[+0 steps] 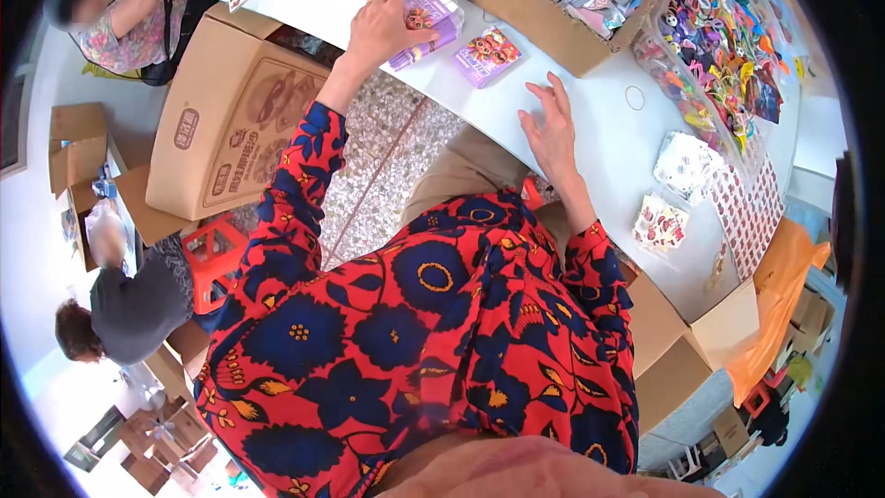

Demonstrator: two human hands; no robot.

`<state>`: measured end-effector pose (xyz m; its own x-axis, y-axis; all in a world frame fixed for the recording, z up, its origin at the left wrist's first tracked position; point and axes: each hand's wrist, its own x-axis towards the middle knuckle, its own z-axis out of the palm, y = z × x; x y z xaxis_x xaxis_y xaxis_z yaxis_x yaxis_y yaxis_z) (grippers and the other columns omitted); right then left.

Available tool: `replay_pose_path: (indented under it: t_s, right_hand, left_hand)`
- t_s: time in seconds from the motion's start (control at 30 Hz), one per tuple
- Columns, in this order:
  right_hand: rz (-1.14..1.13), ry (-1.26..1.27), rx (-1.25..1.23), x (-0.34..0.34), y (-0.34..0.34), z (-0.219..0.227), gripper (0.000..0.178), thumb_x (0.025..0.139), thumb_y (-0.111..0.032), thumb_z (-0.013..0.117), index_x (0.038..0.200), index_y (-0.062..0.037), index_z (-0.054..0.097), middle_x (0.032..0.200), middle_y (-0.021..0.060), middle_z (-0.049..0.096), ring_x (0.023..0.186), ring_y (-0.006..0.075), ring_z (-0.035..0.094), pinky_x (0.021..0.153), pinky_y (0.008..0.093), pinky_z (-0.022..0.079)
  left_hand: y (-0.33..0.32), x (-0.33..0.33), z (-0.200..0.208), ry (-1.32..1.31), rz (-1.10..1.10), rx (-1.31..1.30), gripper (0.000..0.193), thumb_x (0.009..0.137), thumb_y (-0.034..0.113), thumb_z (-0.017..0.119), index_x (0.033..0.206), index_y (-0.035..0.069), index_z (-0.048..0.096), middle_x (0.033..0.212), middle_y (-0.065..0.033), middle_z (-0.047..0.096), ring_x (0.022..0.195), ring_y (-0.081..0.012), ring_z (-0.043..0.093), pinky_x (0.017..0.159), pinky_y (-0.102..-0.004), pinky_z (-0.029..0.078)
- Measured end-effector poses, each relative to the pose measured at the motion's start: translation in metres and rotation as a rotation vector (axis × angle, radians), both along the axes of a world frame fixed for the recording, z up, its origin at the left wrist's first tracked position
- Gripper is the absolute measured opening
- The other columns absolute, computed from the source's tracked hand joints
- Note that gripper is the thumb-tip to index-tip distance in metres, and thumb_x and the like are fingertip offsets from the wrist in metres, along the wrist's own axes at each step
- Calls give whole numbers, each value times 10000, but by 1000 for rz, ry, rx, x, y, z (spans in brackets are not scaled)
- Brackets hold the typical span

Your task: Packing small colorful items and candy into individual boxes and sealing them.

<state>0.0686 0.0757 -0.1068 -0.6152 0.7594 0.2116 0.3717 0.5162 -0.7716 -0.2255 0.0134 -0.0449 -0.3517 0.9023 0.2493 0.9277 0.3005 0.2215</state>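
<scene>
My left hand [381,26] holds a small purple printed carton [430,17] at the near edge of the table, its thumb across the printed face. White flaps stand out at the carton's far end. Just to the right lies a second purple carton [489,56], flat on the white table [590,111] and touched by neither hand. Over the table's near edge, my right hand [555,129] has its fingers apart and nothing in them.
A cardboard box of silvery packets [562,37] stands at the back. Beside it is a clear bin of colourful small items [719,55]. Sticker sheets [751,207] and two small stacks [661,223] lie to the right. A large carton [244,120] stands left; two other people are farther left.
</scene>
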Motion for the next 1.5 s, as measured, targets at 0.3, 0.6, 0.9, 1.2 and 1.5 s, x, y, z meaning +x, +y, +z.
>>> replay_pose_path:
  t_s: [0.3, 0.6, 0.9, 1.2, 1.5]
  right_hand:
    - [-6, 197, -29, -4, -1, 49, 433, 815, -73, 646, 1235, -86, 540, 1317, 134, 486, 1163, 252, 517, 913, 350, 453]
    - [-12, 472, -115, -15, -11, 91, 487, 815, -103, 663, 1274, -72, 504, 1255, 115, 535, 1116, 227, 539, 878, 353, 460]
    - [-32, 534, -66, -1, -10, 112, 432, 814, -22, 662, 1223, -24, 522, 1149, 88, 567, 1005, 170, 589, 852, 309, 504]
    - [5, 395, -58, 18, 1, 122, 303, 769, -15, 714, 1037, -20, 574, 1039, 64, 604, 922, 139, 618, 829, 290, 523]
    - [139, 668, -472, 24, 16, 151, 571, 793, -24, 685, 1308, -34, 438, 1155, 105, 583, 1010, 146, 583, 915, 300, 465]
  left_hand:
    - [-8, 63, 29, -355, -45, 316, 694, 612, 314, 806, 1171, -2, 539, 978, -134, 604, 875, -290, 622, 737, -372, 507]
    - [4, 146, 36, -389, -121, 496, 573, 635, 191, 789, 1075, -18, 487, 905, -155, 591, 776, -301, 628, 624, -360, 507]
    - [9, 171, 42, -370, -274, 659, 746, 611, 137, 781, 1251, 48, 408, 979, -134, 526, 799, -292, 590, 576, -357, 512]
    - [8, 173, 45, -317, -338, 642, 636, 589, 105, 753, 1131, 50, 426, 980, -143, 511, 812, -300, 578, 567, -360, 510]
    - [3, 182, 54, -393, -353, 563, 680, 592, 137, 750, 1156, 3, 396, 1001, -166, 528, 836, -313, 605, 615, -370, 518]
